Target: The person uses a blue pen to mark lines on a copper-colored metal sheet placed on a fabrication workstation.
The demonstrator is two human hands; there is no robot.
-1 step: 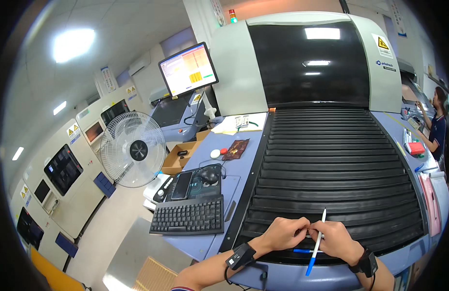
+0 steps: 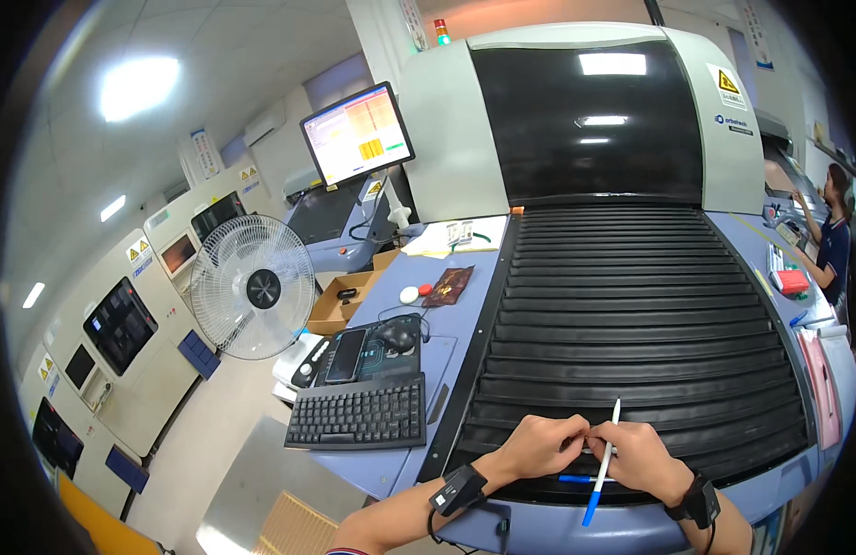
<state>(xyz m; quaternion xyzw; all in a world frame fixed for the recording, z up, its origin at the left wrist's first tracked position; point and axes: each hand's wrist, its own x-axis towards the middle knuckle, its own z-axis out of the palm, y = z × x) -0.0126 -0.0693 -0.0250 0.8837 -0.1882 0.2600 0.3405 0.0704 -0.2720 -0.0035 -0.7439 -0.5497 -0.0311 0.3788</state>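
My left hand (image 2: 545,445) and my right hand (image 2: 639,455) meet over the near end of the black ribbed conveyor bed (image 2: 636,324). A white pen with a blue end (image 2: 606,462) slants across my right hand, held there, its blue end toward me. The fingertips of both hands are pinched together; whatever lies between them is too small and hidden to name. A blue stick-shaped piece (image 2: 576,478) shows just below the hands, partly covered by the pen. Both wrists wear black bands with cords.
Left of the bed are a keyboard (image 2: 356,413), a mouse (image 2: 397,333), a dark phone (image 2: 346,355) and a fan (image 2: 263,289). A monitor (image 2: 358,133) stands behind. A large machine (image 2: 595,120) rises at the far end. Another person (image 2: 832,240) works at far right.
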